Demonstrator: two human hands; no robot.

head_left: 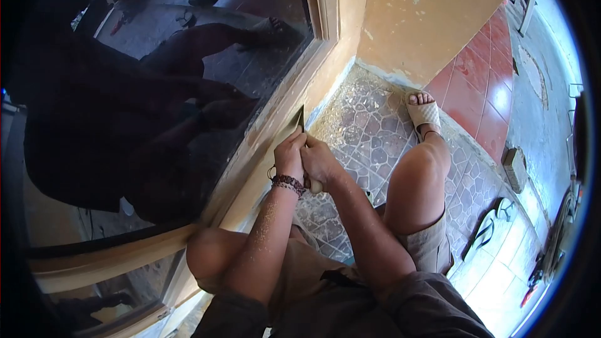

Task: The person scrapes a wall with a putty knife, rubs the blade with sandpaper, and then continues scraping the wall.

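Note:
Both my hands are closed together around a scraper-like tool [302, 119], whose dark pointed blade rises above my fingers against the wooden window frame [275, 112]. My left hand [290, 155], with bracelets at its wrist, is on the frame side. My right hand [318, 161] wraps the tool beside it, and a pale handle end shows below the fingers. Light dust and flakes cling to my forearms. The frame's paint is worn along its edge. Dark window glass [156, 100] beside it shows reflections.
A peeling yellow wall [413, 19] meets the stone-patterned floor [369, 131], where pale flakes lie. My sandalled foot [424, 111] stands near red tiles [472, 81]. A block [515, 169] and black-strapped flip-flops [482, 235] are at the right.

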